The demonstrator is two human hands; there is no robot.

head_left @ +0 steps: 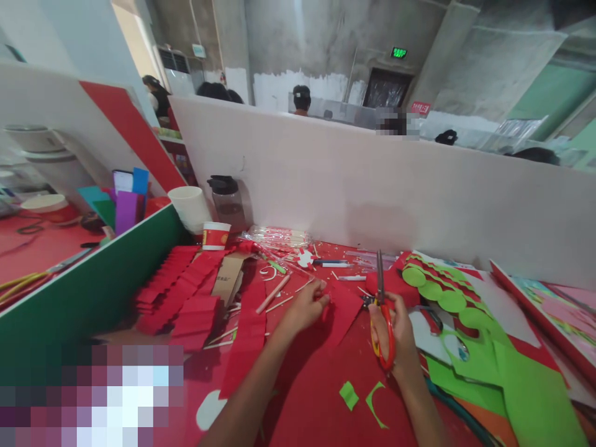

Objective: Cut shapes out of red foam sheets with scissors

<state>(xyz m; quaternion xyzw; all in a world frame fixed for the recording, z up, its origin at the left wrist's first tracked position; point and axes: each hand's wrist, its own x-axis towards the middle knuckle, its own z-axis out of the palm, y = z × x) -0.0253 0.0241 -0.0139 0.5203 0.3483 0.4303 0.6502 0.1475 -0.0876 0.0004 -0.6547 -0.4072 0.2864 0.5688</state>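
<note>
My right hand (pixel 393 332) is wrapped round the red and yellow handles of scissors (pixel 380 279), whose blades point up and away from me. Left of it, my left hand (pixel 310 307) has its fingers curled at the edge of a red sheet (pixel 342 310) on the red table; the fingers look closed on it. A long red strip (pixel 249 338) lies beside my left forearm. Green scraps (pixel 349 395) and a white disc (pixel 211 410) rest nearer to me.
Folded red paper (pixel 195 323) is stacked at left by a green divider (pixel 93 267). A paper cup (pixel 216 236) and a dark-lidded bottle (pixel 227 202) stand behind. Green cutouts (pixel 451 298) lie at right. A white partition (pixel 326 180) crosses the back; people's heads show beyond.
</note>
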